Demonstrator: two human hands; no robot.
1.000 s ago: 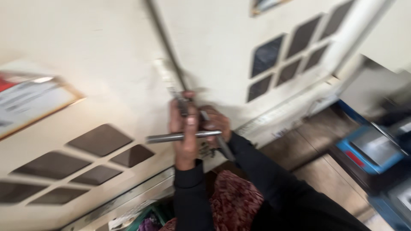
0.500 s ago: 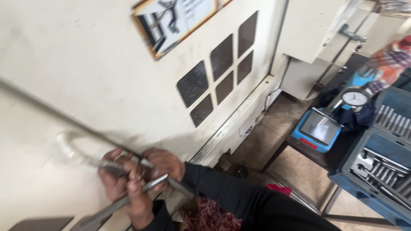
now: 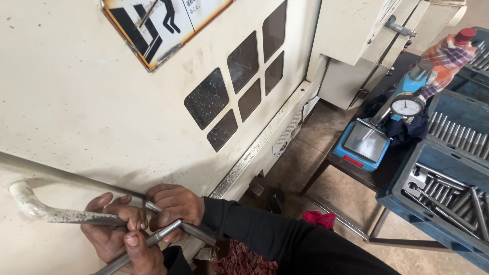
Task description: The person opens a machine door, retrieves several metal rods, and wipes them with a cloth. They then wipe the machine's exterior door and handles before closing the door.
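- My left hand (image 3: 114,229) is wrapped tight around a curved, paint-worn metal door handle (image 3: 46,211) at near left.
- My right hand (image 3: 175,206) closes on a slim steel rod (image 3: 168,231) just beside it.
- Both press against the cream machine door (image 3: 91,112).
- A blue dial-gauge stand (image 3: 379,130) sits far right.

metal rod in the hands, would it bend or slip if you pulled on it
The metal rod looks like solid steel, so probably stiff and heavy for its thickness. Its smooth, shiny surface may slip, though both the left hand and right hand wrap it. Being round, it would likely roll if set down.

Bright, even light, soft shadows, sharp focus, slight edge distortion.
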